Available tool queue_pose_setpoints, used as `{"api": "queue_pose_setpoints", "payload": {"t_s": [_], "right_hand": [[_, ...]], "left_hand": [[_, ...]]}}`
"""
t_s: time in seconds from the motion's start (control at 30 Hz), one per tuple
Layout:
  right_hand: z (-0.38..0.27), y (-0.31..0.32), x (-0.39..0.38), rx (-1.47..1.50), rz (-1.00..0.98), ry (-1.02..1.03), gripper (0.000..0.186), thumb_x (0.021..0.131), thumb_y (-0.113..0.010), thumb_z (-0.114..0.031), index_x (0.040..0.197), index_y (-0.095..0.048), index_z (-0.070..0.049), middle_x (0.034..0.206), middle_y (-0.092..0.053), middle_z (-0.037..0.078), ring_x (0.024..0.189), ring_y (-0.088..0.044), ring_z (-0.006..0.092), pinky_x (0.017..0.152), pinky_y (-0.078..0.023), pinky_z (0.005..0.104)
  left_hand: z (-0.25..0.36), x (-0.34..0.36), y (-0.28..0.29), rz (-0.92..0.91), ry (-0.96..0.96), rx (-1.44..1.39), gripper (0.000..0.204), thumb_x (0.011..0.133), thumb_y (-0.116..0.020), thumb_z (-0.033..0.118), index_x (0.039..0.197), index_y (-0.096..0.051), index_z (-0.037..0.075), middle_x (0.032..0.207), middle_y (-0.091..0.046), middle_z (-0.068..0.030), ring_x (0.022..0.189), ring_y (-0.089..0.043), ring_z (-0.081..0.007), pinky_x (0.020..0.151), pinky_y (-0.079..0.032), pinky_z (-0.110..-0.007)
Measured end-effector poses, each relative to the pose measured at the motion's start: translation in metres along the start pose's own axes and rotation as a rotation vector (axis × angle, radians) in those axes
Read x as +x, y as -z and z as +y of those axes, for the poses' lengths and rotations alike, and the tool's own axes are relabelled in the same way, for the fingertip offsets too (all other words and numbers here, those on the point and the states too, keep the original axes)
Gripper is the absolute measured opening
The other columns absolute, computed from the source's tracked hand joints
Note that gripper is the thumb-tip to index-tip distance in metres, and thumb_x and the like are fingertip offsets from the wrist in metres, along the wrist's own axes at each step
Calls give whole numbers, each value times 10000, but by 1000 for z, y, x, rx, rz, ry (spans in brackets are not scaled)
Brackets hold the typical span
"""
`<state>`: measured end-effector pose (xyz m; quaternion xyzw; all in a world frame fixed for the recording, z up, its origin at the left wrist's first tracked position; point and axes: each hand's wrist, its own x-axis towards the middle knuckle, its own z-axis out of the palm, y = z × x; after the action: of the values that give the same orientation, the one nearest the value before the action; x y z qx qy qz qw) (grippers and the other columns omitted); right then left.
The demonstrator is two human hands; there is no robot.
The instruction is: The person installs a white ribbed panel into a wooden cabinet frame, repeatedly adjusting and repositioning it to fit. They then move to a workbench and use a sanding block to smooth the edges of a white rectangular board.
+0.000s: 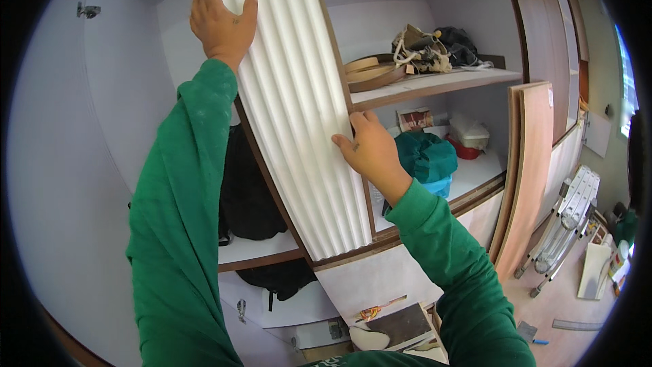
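Observation:
A tall white fluted panel (299, 109) stands in the middle of a wooden cabinet, between its left and right bays. High up, my left hand (221, 24) rests against the panel's left edge, its fingers stretched upward and its thumb spread over the ridges. Lower down, my right hand (373, 149) is at the right edge. Its thumb lies on the panel face and its bent fingers grip the edge, with the fingertips partly hidden. Green sleeves cover both arms.
Shelves on the right hold coiled edging strips (373, 73), a cloth bag (421, 47) and a teal bundle (426, 156). Black bags (251, 183) sit in the left bay. Wooden boards (526, 170) lean at the right, near a folded metal ladder (564, 217) on the floor.

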<state>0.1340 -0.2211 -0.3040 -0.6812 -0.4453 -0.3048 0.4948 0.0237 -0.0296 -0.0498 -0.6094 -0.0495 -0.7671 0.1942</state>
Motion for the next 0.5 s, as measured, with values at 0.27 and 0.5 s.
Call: {"api": "queue_pose_setpoints", "payload": {"t_s": [0.27,0.5], "right_hand": [[2,2,0,44,-19,-33,308,871,-747,-201,987,-571,23,996,-618,252,966,-608,474,797,-501,539],[-1,6,-12,324,12,-104,300,848,-770,-157,938,-559,36,896,-606,262,865,-591,468,760,-471,486]], "left_hand": [[12,3,20,-203,409,-227,963,856,-737,502,1555,-334,-24,1668,-223,-235,1523,-233,-410,1220,-284,-531],[24,16,60,-284,567,-707,869,860,-811,352,1498,-371,-40,1482,-455,-239,1356,-486,-348,1095,-470,-431]]}}
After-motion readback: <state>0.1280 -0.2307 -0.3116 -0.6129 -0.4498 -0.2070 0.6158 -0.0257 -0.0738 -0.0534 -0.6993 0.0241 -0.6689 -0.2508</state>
